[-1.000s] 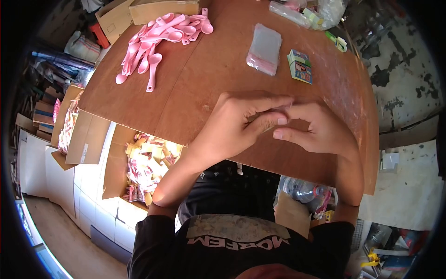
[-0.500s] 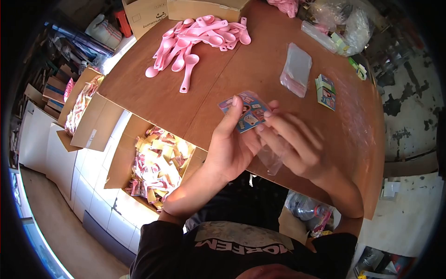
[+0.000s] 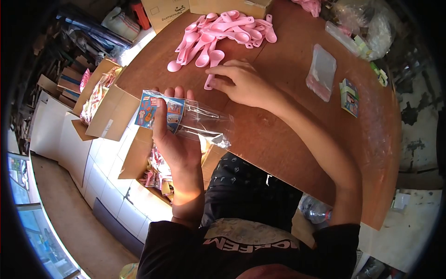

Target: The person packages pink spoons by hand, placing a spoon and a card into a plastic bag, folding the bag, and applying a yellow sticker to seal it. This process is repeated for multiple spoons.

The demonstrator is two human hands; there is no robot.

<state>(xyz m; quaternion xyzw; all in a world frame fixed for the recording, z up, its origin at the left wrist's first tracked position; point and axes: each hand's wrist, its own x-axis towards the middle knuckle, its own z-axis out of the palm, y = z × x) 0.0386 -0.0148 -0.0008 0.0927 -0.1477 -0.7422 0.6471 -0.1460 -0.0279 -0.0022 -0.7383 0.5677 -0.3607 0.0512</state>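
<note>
My left hand (image 3: 179,146) is closed on a clear plastic bag (image 3: 206,122), thumb on top and fingers behind. Inside the bag's left end lies a blue printed card (image 3: 147,111); its right part hangs loose over the table edge. My right hand (image 3: 241,84) pinches the handle of a pink spoon (image 3: 215,57) between thumb and forefinger. This spoon lies on the table at the near side of a heap of pink spoons (image 3: 237,29).
A stack of clear bags (image 3: 322,69) and a stack of printed cards (image 3: 349,98) lie on the brown table (image 3: 288,60). An open carton (image 3: 132,160) of packed items stands below the left edge, another carton (image 3: 104,123) beyond it. Crumpled plastic (image 3: 371,32) sits at the back right.
My left hand has moved left, and the card now shows inside the bag. My right hand has left the card and reached across to the spoon. The view has shifted slightly.
</note>
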